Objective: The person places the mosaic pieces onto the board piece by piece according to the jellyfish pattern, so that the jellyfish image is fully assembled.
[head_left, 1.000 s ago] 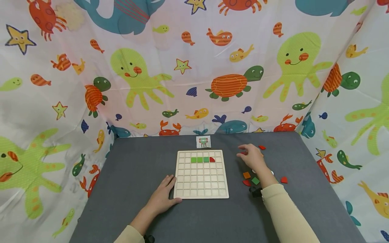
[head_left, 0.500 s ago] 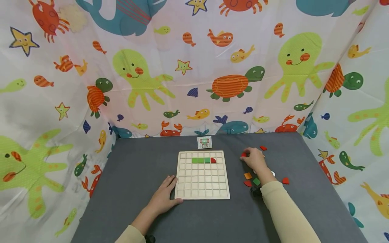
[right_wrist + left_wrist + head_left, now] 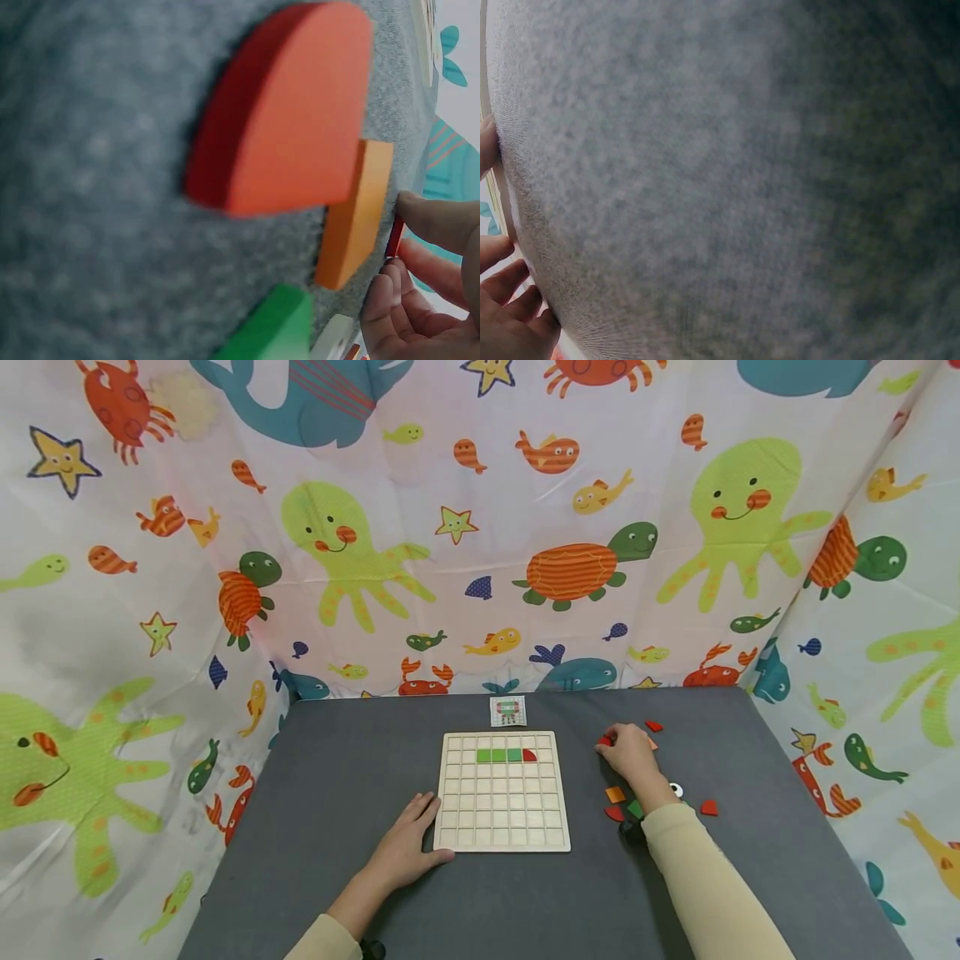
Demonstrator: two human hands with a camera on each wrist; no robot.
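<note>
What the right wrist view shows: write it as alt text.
A right hand pinches a small red piece. Nearer the camera, a curved red piece, an orange piece and a green piece lie on a gray surface.

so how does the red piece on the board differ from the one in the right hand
The placed red piece sits on the board, right of the green pieces; the held red piece is pinched by the right hand, off the board. The placed red piece shows a rounded corner; the held red piece is partly covered, its outline unclear. Both are red.
</note>
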